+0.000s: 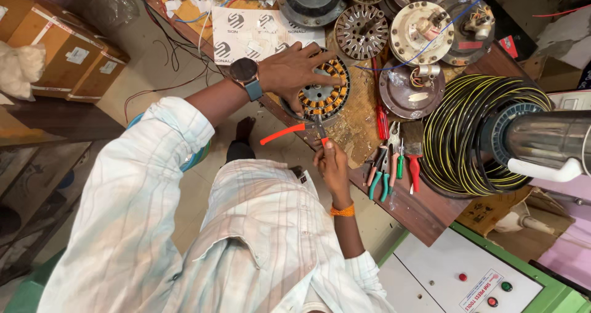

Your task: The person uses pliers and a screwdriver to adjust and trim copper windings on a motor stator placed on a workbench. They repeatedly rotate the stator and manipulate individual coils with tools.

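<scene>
A left hand lies spread over a round grey motor stator wound with copper-orange coils, pinning it to the worn wooden bench; just below, the right hand grips orange-handled pliers at its edge.

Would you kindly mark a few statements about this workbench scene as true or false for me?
1. The left hand rests on the copper-wound stator. True.
2. The right hand holds a hammer. False: it grips pliers with orange handles, their nose towards the stator.
3. A coil of black and yellow wire lies on the wooden bench to the right of the stator. True.
4. The spare hand tools hang on a wall rack. False: they lie on the bench beside the coil.
5. The left wrist is bare. False: it wears a wristwatch.
</scene>
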